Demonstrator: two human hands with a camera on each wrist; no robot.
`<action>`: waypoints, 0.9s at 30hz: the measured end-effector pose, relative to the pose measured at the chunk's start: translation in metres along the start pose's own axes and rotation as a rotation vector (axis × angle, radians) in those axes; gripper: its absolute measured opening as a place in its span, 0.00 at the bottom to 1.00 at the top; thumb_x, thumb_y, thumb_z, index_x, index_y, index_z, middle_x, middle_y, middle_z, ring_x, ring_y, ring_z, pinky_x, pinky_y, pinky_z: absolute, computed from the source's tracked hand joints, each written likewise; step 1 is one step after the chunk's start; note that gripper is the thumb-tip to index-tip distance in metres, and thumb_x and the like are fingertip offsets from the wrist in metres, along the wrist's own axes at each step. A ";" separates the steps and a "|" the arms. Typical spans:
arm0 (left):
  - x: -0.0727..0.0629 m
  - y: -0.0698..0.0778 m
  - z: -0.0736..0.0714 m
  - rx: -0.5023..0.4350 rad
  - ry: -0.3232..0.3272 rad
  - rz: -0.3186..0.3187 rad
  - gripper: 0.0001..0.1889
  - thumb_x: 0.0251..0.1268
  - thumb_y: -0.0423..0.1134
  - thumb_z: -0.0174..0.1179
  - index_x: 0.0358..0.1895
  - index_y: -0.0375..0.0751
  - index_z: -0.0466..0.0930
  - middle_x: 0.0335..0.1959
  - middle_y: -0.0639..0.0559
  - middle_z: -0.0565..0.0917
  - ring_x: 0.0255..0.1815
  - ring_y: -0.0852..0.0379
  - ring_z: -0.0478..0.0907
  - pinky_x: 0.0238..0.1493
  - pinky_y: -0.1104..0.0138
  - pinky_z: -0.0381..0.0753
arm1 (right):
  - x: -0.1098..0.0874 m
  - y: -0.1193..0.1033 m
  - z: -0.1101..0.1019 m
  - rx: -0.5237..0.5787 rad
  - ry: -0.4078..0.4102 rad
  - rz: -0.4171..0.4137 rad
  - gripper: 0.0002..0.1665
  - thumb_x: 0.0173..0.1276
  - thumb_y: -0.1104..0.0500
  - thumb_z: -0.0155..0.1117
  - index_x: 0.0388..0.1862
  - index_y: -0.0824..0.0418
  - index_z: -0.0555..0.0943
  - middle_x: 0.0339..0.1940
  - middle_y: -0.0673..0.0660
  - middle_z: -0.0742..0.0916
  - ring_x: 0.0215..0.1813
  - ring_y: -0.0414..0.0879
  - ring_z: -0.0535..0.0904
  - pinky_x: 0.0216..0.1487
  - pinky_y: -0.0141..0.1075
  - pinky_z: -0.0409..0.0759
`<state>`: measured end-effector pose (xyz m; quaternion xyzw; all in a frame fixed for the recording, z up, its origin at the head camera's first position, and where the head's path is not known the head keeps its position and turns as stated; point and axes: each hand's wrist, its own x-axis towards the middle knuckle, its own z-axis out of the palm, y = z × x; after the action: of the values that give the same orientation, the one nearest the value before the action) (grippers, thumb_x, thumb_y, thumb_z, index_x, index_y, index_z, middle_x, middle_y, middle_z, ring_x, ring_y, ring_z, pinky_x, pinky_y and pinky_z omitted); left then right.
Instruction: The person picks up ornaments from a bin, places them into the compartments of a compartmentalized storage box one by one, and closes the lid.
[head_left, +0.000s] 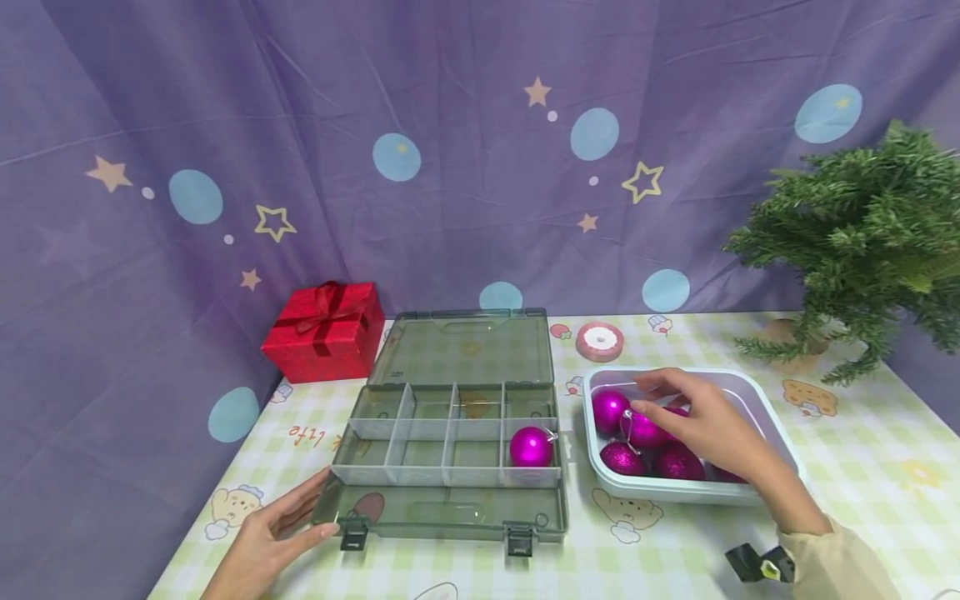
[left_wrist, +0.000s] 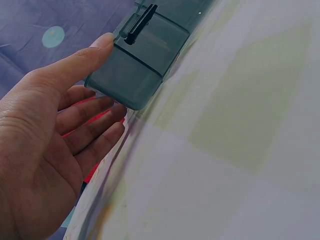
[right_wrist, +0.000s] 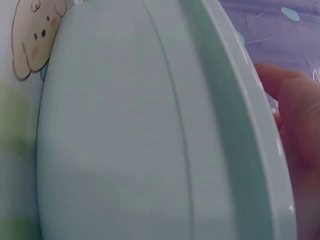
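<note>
My left hand (head_left: 273, 533) touches the front left corner of a grey translucent compartment box (head_left: 450, 512). In the left wrist view its thumb rests on the box corner (left_wrist: 125, 80), with the fingers loosely extended beside it. The box lies with its lid back; one shiny magenta Christmas ball (head_left: 531, 447) sits in a right-hand compartment. My right hand (head_left: 705, 421) is over a pale blue tub (head_left: 675, 492), fingers apart just above a magenta ball (head_left: 647, 431). Several magenta balls, shiny and glittery, lie in the tub. The right wrist view shows mostly the tub's wall (right_wrist: 125, 125).
A red gift box (head_left: 326, 333) with a bow stands behind the compartment box on the left. A ribbon spool (head_left: 600, 340) lies behind the tub. An artificial Christmas tree (head_left: 862, 242) stands at the back right, and a purple curtain (head_left: 465, 233) hangs behind the table.
</note>
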<state>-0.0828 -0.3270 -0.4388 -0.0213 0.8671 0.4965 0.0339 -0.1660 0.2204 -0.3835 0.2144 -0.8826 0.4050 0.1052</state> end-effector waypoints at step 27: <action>0.001 0.000 0.000 0.007 -0.005 -0.023 0.38 0.65 0.45 0.74 0.77 0.39 0.70 0.73 0.42 0.73 0.62 0.74 0.71 0.60 0.75 0.77 | -0.017 0.012 -0.008 -0.100 -0.114 -0.022 0.29 0.65 0.52 0.79 0.61 0.61 0.83 0.50 0.49 0.88 0.50 0.46 0.85 0.49 0.43 0.86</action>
<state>-0.0836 -0.3271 -0.4387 -0.0297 0.8685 0.4931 0.0418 -0.1563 0.2384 -0.3927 0.2413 -0.9038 0.3464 0.0701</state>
